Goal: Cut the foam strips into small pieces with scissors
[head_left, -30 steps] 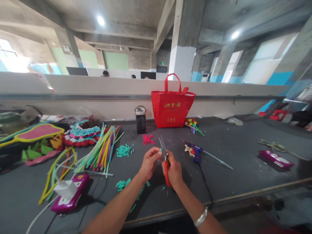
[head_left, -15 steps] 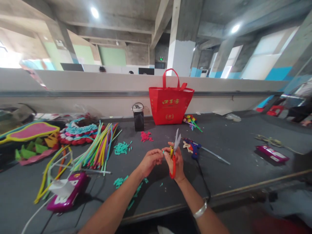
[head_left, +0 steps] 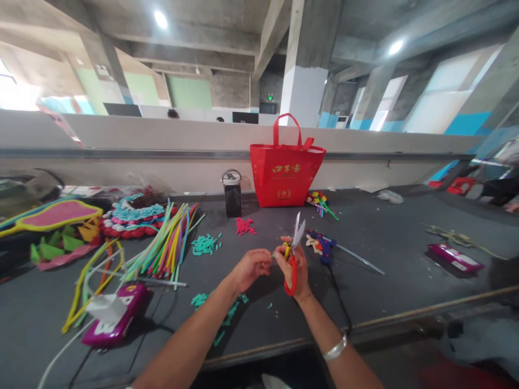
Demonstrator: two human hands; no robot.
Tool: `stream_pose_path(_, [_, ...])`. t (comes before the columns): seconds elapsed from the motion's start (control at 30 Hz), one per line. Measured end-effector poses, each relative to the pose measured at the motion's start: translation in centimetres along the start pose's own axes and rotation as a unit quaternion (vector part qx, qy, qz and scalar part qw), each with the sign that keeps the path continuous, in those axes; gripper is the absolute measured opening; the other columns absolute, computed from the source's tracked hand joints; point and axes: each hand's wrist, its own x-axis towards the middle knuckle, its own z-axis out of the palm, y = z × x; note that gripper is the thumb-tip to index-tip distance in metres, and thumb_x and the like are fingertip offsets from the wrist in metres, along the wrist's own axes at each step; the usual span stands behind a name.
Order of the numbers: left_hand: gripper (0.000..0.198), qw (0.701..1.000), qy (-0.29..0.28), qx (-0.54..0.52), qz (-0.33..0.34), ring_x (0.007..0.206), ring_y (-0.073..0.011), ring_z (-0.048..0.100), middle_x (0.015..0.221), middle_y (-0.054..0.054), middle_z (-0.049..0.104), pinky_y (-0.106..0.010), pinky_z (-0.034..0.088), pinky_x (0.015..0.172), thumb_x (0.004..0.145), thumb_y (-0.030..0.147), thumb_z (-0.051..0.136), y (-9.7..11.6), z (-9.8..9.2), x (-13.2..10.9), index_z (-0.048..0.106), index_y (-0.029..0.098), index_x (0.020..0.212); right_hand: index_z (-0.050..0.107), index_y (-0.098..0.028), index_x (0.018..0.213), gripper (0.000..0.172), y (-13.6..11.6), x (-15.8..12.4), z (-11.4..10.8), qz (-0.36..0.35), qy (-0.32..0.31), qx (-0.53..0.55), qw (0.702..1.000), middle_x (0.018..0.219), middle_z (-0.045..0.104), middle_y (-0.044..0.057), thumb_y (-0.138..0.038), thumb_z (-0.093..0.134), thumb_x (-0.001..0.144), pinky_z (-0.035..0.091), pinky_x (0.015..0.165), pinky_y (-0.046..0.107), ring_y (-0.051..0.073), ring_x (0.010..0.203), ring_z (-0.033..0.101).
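Note:
My right hand (head_left: 300, 275) is closed around a pair of scissors (head_left: 292, 275) with orange-red handles, its blades pointing up and slightly apart. Close beside it, my left hand (head_left: 252, 270) has its thumb and forefinger pinched together. A tiny teal piece (head_left: 274, 254) shows where the fingertips of both hands meet. Under and beside my left forearm lie short teal pieces (head_left: 199, 300), partly hidden by the arm. Farther off are another pile of teal pieces (head_left: 204, 245) and a small pile of pinkish-red pieces (head_left: 245, 226).
A bundle of coloured fuzzy stems (head_left: 168, 243) lies left, near a purple power strip (head_left: 117, 319). At the back stand a black tumbler (head_left: 232, 200) and a red bag (head_left: 287, 178). A blue glue gun (head_left: 323, 247) with its cord lies right; another purple strip (head_left: 454, 257) is beyond.
The view has shifted slightly. Both hands stay close together in nearly the same place, and the scissors have turned a little in my right hand, with the blades looking wider apart.

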Motion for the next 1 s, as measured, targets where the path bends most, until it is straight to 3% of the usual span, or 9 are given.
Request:
stream_pose_path(0.1, [0.008,0.993,0.071,0.065,0.063,0.053,-0.0079,0.041,0.058,0.003,0.047,-0.023,0.033,0.055,0.067,0.021,0.065,0.0,0.0,0.3,0.061,0.014,0.07,0.05,-0.02,0.11,0.029,0.5,0.1,0.1,0.009,0.016,-0.008,1.0,0.082,0.062,0.0,-0.03,0.054,0.082,0.051,0.067,0.028,0.013,0.067,0.061])
stream_pose_path(0.2, [0.009,0.963,0.138,0.174,0.15,0.059,-0.0091,0.046,0.065,0.001,0.055,-0.023,0.035,0.059,0.068,0.022,0.065,0.1,0.0,0.5,0.064,0.015,0.074,0.047,-0.02,0.114,0.034,0.9,0.2,0.2,0.016,0.025,0.002,1.0,0.078,0.062,-0.002,-0.029,0.054,0.082,0.05,0.063,0.026,0.013,0.063,0.06])
stream_pose_path(0.4, [0.01,0.903,0.131,0.34,0.228,0.066,-0.0127,0.051,0.069,-0.001,0.059,-0.024,0.04,0.064,0.07,0.025,0.065,-0.1,-0.1,0.6,0.065,0.016,0.073,0.049,-0.019,0.116,0.037,1.5,0.2,0.3,-0.006,0.026,-0.071,0.997,0.077,0.064,-0.001,-0.026,0.052,0.08,0.049,0.063,0.025,0.013,0.062,0.06])
stream_pose_path(0.6, [0.011,0.891,0.124,0.385,0.208,0.062,-0.012,0.05,0.066,0.0,0.058,-0.024,0.038,0.06,0.072,0.025,0.062,-0.4,-0.3,0.7,0.064,0.015,0.073,0.048,-0.019,0.116,0.035,1.3,0.2,0.2,-0.009,0.002,-0.094,0.996,0.08,0.063,-0.001,-0.025,0.052,0.082,0.049,0.067,0.026,0.013,0.064,0.06])
stream_pose_path(0.77, [0.011,0.917,0.115,0.337,0.181,0.056,-0.0093,0.044,0.061,0.002,0.054,-0.022,0.034,0.055,0.07,0.025,0.062,-0.6,-0.3,0.7,0.061,0.015,0.069,0.049,-0.019,0.116,0.035,1.3,0.1,0.2,-0.008,0.009,-0.094,0.995,0.084,0.064,0.0,-0.029,0.052,0.083,0.049,0.066,0.026,0.012,0.063,0.059])
stream_pose_path(0.9, [0.012,0.963,0.133,0.183,0.15,0.054,-0.0082,0.042,0.057,0.003,0.05,-0.021,0.034,0.056,0.07,0.027,0.064,-0.3,0.0,0.5,0.061,0.014,0.069,0.054,-0.019,0.11,0.028,1.6,0.0,0.3,-0.017,0.049,-0.141,0.989,0.1,0.064,0.006,-0.031,0.049,0.085,0.05,0.07,0.027,0.014,0.073,0.062])
stream_pose_path(1.0, [0.013,0.977,0.124,0.058,0.163,0.055,-0.0076,0.043,0.059,0.003,0.05,-0.021,0.036,0.058,0.068,0.025,0.068,0.2,0.2,0.4,0.062,0.014,0.071,0.053,-0.018,0.115,0.032,1.9,-0.2,0.5,-0.056,0.039,-0.193,0.979,0.106,0.064,0.008,-0.027,0.047,0.085,0.049,0.082,0.033,0.019,0.09,0.063])
